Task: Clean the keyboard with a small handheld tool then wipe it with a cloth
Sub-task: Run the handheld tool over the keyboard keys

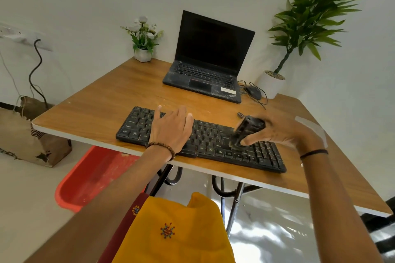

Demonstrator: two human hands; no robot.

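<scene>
A black keyboard (215, 141) lies along the near edge of the wooden table (102, 102). My left hand (171, 128) rests flat on its left half, fingers spread, holding it down. My right hand (284, 132) grips a small dark handheld brush (245, 132), blurred by motion, with its lower end touching the keys just left of the number pad. A pale cloth (312, 128) lies on the table behind my right wrist, partly hidden by it.
An open black laptop (205, 66) stands at the back of the table, with a wired mouse (253, 92) to its right. A small flower pot (143, 53) and a tall potted plant (273, 85) stand at the far corners. A red tub (89, 177) sits on the floor.
</scene>
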